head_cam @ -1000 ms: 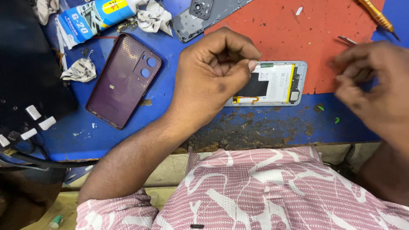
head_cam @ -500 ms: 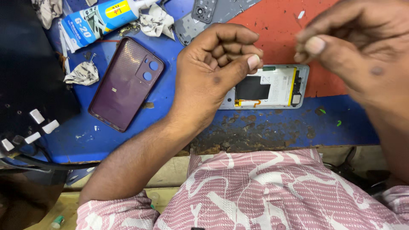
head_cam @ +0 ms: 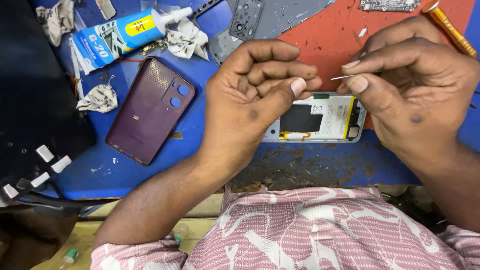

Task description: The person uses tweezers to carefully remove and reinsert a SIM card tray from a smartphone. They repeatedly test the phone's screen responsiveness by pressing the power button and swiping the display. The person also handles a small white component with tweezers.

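- Blue matting, worn and stained near the front edge, covers the table (head_cam: 150, 172), with a red mat (head_cam: 320, 40) laid over its upper right part.
- Left hand (head_cam: 255, 100) rests loosely curled over the left end of an opened phone (head_cam: 320, 119); its fingers (head_cam: 280, 70) are folded in toward the palm and the thumb reaches right. Whether anything sits inside that curl cannot be told.
- Right hand (head_cam: 410, 85) hangs just above the phone's right end, thumb and forefinger pinched narrow on a thin metal pin (head_cam: 342, 77) whose bare tip points left toward the other thumb.
- Both thumbs come close together above the phone without clearly touching.
- Lying flat with its back off, the opened phone straddles the line between red mat and blue surface, showing a white battery, a black patch and a yellow strip.
- Well to the left lies a purple back cover (head_cam: 150, 112), outer face up, with two round camera openings.
- Above it a blue-and-white glue tube (head_cam: 120, 37) lies tilted, nozzle to the right, among crumpled tissue scraps (head_cam: 97, 98).
- A grey phone frame (head_cam: 247, 20) rests at the top edge, partly on the red mat.
- An orange-handled screwdriver (head_cam: 450, 30) lies at the top right, just behind the right hand.
- Pink-and-white patterned shirt (head_cam: 320, 230) fills the lower part of the view.
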